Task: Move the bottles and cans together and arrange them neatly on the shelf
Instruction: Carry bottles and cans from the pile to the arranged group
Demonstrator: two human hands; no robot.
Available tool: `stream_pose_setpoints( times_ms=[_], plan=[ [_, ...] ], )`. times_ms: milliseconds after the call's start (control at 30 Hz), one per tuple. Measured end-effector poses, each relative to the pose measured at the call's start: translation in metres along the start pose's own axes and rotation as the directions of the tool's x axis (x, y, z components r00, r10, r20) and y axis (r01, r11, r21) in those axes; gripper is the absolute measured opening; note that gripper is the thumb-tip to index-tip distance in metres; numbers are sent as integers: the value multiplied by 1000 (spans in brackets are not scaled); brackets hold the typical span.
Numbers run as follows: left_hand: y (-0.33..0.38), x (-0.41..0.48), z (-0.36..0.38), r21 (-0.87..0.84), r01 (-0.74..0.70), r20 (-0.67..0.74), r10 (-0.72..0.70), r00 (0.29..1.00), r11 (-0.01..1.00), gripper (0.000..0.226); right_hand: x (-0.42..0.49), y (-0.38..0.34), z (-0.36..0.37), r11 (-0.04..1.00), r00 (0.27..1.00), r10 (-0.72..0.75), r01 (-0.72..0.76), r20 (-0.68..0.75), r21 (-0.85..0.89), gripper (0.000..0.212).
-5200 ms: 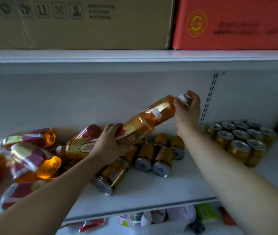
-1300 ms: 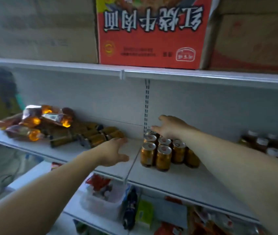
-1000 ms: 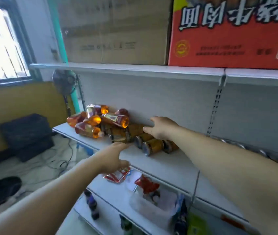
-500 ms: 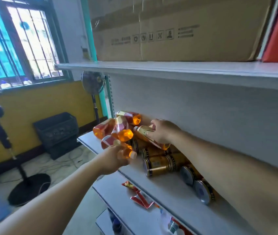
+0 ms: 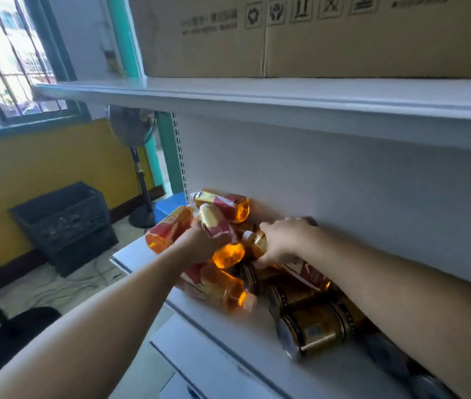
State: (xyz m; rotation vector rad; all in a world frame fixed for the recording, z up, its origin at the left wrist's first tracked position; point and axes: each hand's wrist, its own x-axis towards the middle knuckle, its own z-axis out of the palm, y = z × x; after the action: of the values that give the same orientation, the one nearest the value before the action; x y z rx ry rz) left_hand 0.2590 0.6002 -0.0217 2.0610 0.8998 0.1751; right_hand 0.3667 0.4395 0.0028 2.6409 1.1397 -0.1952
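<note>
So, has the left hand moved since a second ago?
Yes. The left hand went from the shelf front edge leftward into the pile at the shelf end and grips a bottle.

Left hand (image 5: 199, 243) grips the upper bottle (image 5: 217, 226), right hand (image 5: 286, 240) the lower bottle (image 5: 307, 274), beside toppled cans (image 5: 316, 329)

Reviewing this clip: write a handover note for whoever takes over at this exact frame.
Left hand: grips a tilted bottle in the heap at the shelf's left end.
Right hand: grips a second bottle beside it.
Other bottles lie piled around them; gold cans lie on their sides to the right.
Done: nothing in view stands in a row yet.
Left: stand everything upright, grouped in neat rows.
</note>
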Motion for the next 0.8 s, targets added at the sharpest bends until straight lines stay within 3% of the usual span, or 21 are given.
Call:
stream_pose_setpoints(
  times_ms=[33, 233, 400, 500, 633, 800],
  plan=[
    [2, 5, -1, -51, -40, 35, 42, 999, 998, 67, 2, -3, 2, 1000, 1000, 15, -15, -1, -7, 88],
    [-2, 46, -3, -213, 51, 113, -27, 993, 976, 100, 1, -21, 5, 985, 983, 168, -163, -76, 61, 61],
    [-4, 54, -18, -430, 203, 365, -36, 930, 880, 81, -11, -27, -9, 904, 897, 417, -392, -148, 173, 74],
    [-14, 56, -31, -502, 246, 434, -4, 901, 829, 74, -23, -29, -17, 864, 849, 493, -451, -191, 226, 85],
    [-30, 47, -44, -620, 244, 517, 155, 842, 746, 56, -41, -33, -25, 839, 799, 522, -419, -299, 347, 85],
    [-33, 14, -54, -749, 279, 553, 337, 762, 601, 47, -69, -44, -33, 730, 723, 563, -207, -401, 651, 72]
  ],
)
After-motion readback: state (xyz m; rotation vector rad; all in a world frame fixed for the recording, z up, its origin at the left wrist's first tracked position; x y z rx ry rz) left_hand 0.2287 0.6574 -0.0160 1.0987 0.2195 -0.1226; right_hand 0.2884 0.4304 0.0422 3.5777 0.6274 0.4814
